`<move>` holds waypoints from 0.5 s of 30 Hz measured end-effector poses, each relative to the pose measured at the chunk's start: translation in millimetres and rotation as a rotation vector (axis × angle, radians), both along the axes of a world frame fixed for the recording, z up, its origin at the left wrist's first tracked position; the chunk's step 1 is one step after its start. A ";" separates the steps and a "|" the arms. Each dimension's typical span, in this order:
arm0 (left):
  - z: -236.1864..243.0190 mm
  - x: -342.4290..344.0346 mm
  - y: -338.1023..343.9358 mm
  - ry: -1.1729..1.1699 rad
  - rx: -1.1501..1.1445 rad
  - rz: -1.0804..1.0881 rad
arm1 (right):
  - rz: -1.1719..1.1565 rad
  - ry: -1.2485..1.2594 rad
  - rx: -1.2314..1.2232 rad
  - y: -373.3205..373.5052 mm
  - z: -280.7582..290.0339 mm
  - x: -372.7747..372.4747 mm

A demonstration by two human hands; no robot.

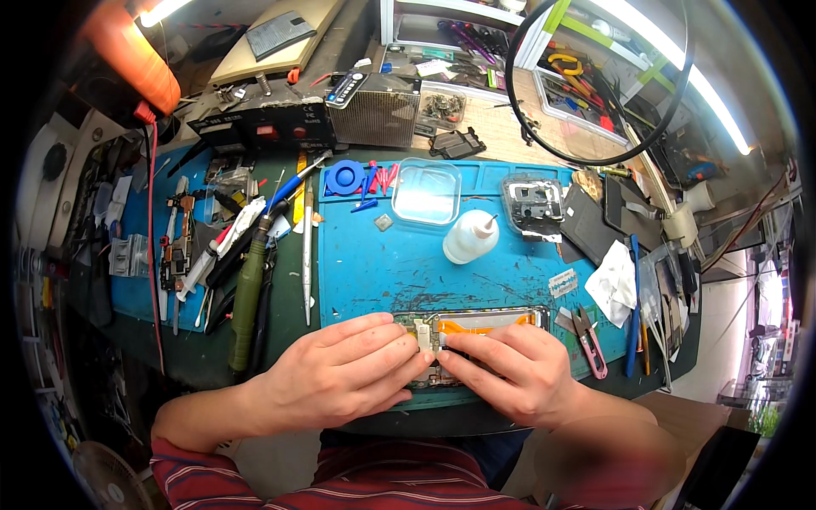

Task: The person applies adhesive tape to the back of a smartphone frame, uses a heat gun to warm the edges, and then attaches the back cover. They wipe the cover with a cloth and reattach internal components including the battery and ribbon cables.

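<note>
An opened phone (501, 319) lies across the front of the blue mat, its circuit board bare at the left end. An orange flex cable (463, 327) runs along its right part, and a small pale piece (423, 334) sits on the board. My left hand (344, 370) is closed over the phone's left end, fingers bent together and hiding much of it. From the right, my right hand (510, 365) pinches with thumb and index finger at the middle of the phone, beside the pale piece. Whatever lies between those fingertips is too small to make out.
Beyond the phone stand a white squeeze bottle (470, 238) and a clear plastic box (427, 191). Pink-handled snips (588, 340), a razor blade (563, 282) and tissue (613, 283) lie right. Tweezers (308, 255) and a green-handled tool (247, 302) lie left.
</note>
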State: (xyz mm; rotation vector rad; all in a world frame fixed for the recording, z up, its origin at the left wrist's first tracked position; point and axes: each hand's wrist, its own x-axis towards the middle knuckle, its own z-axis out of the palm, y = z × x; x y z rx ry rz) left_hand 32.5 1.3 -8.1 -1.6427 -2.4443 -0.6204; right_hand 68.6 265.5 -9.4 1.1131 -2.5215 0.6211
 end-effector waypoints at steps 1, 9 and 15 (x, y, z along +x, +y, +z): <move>0.2 0.1 0.4 -0.005 -0.002 0.001 | -0.001 -0.002 0.001 0.1 -0.3 0.4; -2.1 2.4 0.0 -0.046 0.026 -0.002 | 0.012 0.007 -0.064 2.7 -4.7 0.4; 0.2 1.0 2.4 -0.053 0.009 -0.004 | -0.081 -0.169 -0.307 6.3 3.6 -5.2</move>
